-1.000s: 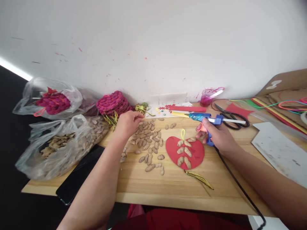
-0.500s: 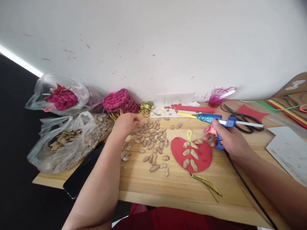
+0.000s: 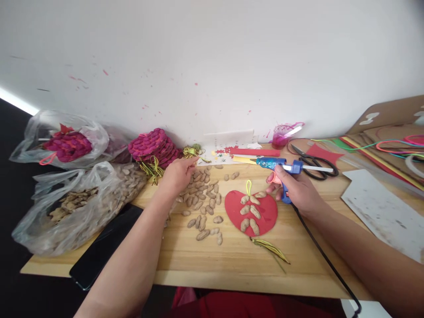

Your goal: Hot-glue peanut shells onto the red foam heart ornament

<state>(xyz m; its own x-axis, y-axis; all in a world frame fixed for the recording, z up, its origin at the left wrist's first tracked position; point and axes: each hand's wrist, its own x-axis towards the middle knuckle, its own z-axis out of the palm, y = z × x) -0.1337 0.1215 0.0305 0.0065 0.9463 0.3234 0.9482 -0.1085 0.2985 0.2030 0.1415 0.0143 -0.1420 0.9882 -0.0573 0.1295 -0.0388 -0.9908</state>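
Observation:
My left hand (image 3: 178,176) rests palm down over the far left of a scatter of peanuts (image 3: 203,201) on the wooden table (image 3: 232,260), fingers curled toward the pile; what they pinch is hidden. My right hand (image 3: 296,191) is wrapped round the handle of a blue glue gun (image 3: 276,164), nozzle pointing left, its black cord (image 3: 326,260) trailing toward me. Below the gun lies a red heart-shaped card (image 3: 251,213) with a yellow loop and several peanuts stuck in two rows.
Clear bags of peanuts (image 3: 82,203) and pink woven pieces (image 3: 66,143) sit at the left, a black phone (image 3: 102,245) at the near left edge. Black scissors (image 3: 314,161), a pink cup (image 3: 281,134), coloured paper and cardboard (image 3: 387,132) fill the back right. Yellow strands (image 3: 270,249) lie under the heart.
My left hand has edged a little back into the peanut pile. My right hand keeps the glue gun above the heart. The camera has swung slightly.

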